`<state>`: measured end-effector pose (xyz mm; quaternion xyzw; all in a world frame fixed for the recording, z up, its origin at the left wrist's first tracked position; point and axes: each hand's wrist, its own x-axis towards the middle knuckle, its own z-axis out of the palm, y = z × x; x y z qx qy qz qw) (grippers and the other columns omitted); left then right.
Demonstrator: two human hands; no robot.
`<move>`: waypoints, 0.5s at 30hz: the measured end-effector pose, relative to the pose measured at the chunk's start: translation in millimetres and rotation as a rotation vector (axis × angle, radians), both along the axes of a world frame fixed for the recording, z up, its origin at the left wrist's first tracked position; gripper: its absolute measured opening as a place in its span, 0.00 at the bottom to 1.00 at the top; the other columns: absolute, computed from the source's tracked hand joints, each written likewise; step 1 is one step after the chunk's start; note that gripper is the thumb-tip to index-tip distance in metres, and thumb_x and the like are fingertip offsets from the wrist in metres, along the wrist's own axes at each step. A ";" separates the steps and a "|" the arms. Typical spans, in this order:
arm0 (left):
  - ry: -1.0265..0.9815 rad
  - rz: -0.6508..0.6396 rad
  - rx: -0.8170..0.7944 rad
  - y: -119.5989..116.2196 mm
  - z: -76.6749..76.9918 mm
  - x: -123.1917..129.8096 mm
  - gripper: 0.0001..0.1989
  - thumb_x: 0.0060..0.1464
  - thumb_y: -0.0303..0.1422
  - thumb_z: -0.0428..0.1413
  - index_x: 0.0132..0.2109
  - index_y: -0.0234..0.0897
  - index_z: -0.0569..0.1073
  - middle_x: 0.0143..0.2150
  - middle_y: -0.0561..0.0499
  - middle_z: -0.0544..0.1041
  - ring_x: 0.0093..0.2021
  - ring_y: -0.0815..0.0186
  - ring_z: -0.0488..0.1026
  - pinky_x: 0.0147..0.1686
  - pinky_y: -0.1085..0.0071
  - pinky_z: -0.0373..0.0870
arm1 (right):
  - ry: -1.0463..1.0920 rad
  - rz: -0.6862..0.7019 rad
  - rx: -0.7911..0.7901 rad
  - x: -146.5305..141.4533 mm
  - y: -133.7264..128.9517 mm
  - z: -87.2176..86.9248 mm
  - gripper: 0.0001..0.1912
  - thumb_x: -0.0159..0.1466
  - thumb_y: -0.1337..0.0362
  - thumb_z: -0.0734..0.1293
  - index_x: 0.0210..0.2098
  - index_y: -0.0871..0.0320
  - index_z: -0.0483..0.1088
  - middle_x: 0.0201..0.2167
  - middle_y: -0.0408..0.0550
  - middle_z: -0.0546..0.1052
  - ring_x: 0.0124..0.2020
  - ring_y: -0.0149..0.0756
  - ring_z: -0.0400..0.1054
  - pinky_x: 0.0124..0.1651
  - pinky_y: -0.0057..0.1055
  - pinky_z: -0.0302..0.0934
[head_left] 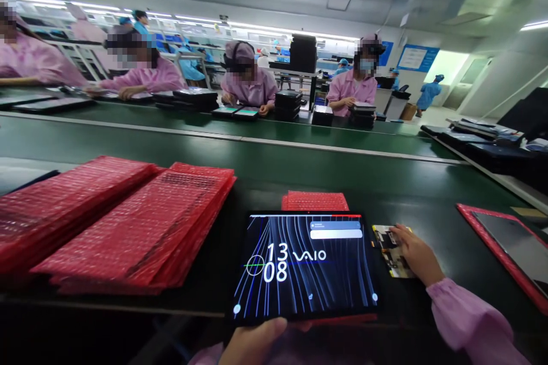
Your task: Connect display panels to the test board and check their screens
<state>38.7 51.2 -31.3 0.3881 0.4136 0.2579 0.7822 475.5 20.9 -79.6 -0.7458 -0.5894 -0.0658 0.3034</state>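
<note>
A lit tablet (308, 291) showing 13:08 and VAIO is tilted up at the bottom centre. My left hand (259, 342) grips its lower edge, thumb on the front and the other fingers mostly hidden beneath. To the right of the tablet, my right hand (413, 254) rests on a circuit board (396, 262) with white and gold parts, its fingers bent over the upper right portion. Red bubble wrap (315, 201) shows just behind the tablet, and a bit of red shows under its lower edge.
Stacked red bubble-wrap bags (128, 228) cover the left side. At the far right, a dark panel (514, 245) lies on red wrap. Beyond a pale rail (265, 141), several people in pink work beside black device stacks (287, 105).
</note>
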 end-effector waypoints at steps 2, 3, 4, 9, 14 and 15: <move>0.009 0.019 0.011 -0.6 2.8 0.3 0.20 0.32 0.51 0.66 0.27 0.39 0.84 0.33 0.42 0.83 0.43 0.40 0.78 0.56 0.44 0.65 | 0.034 -0.026 0.076 -10.3 -3.0 11.7 0.21 0.65 0.63 0.53 0.50 0.62 0.71 0.50 0.63 0.75 0.52 0.57 0.70 0.53 0.60 0.65; 0.015 0.027 0.032 -0.7 4.2 1.1 0.21 0.32 0.52 0.66 0.27 0.40 0.84 0.33 0.43 0.83 0.43 0.40 0.78 0.57 0.44 0.65 | 0.044 -0.039 0.123 -21.2 -6.9 20.5 0.21 0.66 0.61 0.54 0.52 0.62 0.69 0.52 0.64 0.73 0.54 0.57 0.68 0.54 0.60 0.64; 0.020 0.030 0.059 -0.8 5.6 2.0 0.21 0.32 0.53 0.66 0.27 0.40 0.84 0.33 0.43 0.83 0.44 0.40 0.77 0.58 0.45 0.64 | 0.063 -0.026 0.172 -36.2 -12.4 31.1 0.22 0.67 0.58 0.55 0.55 0.62 0.67 0.56 0.65 0.70 0.57 0.56 0.65 0.56 0.60 0.62; 0.004 0.003 0.149 -1.0 10.9 6.1 0.23 0.33 0.55 0.66 0.29 0.39 0.84 0.34 0.44 0.83 0.45 0.42 0.77 0.54 0.49 0.69 | 0.219 0.595 0.159 -135.8 -42.9 84.5 0.24 0.71 0.46 0.50 0.51 0.42 0.73 0.69 0.41 0.52 0.68 0.55 0.43 0.67 0.61 0.38; -0.038 0.007 0.101 -2.3 10.4 3.9 0.20 0.33 0.52 0.67 0.29 0.41 0.83 0.35 0.45 0.83 0.47 0.43 0.76 0.55 0.52 0.69 | 0.478 0.352 0.207 -159.4 -31.9 85.5 0.28 0.69 0.41 0.49 0.51 0.42 0.74 0.69 0.37 0.51 0.70 0.53 0.32 0.67 0.62 0.22; -0.046 0.006 0.079 -2.4 10.1 2.7 0.21 0.33 0.52 0.67 0.29 0.40 0.83 0.35 0.45 0.83 0.47 0.42 0.76 0.55 0.52 0.69 | 0.594 0.237 0.243 -155.8 -29.2 80.3 0.29 0.69 0.40 0.50 0.55 0.43 0.71 0.69 0.40 0.51 0.69 0.53 0.35 0.68 0.61 0.26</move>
